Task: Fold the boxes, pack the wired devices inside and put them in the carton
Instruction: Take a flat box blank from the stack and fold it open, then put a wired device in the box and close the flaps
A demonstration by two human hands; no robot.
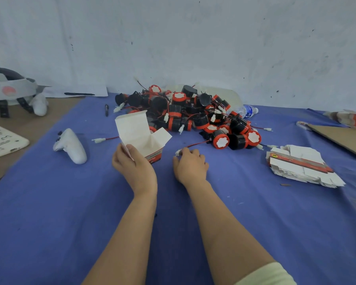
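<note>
Box [141, 136], upright with open flaps pointing up, on a blue-clothed tabletop [49, 202] before a scuffed white wall [193, 38] — left hand [132, 165] grips it, right hand [190, 165] pinches the connector [177, 152] of a wired device [220, 140].

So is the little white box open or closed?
Open. The box in the left hand has its lid flap and side flaps standing up, showing the white inside. The right hand pinches a wire's connector.

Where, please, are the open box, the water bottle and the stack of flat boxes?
open box [134, 128], head view, inner face of its tall flap.
water bottle [248, 111], head view, its label.
stack of flat boxes [294, 161], head view, top sheet.
</note>
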